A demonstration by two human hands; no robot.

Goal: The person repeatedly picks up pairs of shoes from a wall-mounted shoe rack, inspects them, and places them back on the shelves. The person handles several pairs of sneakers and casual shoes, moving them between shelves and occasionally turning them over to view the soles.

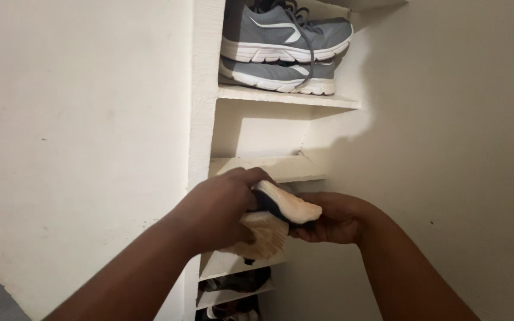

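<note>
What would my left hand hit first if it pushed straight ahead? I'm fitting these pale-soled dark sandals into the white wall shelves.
Probably the bare white shelf board just beyond the left hand, which grips the pale-soled dark sandals with the right hand; depth is unclear.

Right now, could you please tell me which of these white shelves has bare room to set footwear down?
The white shelf just above both hands looks bare. The top shelf is filled by stacked grey running shoes. Lower shelves hold dark shoes. The left hand and right hand grip pale-soled sandals.
</note>
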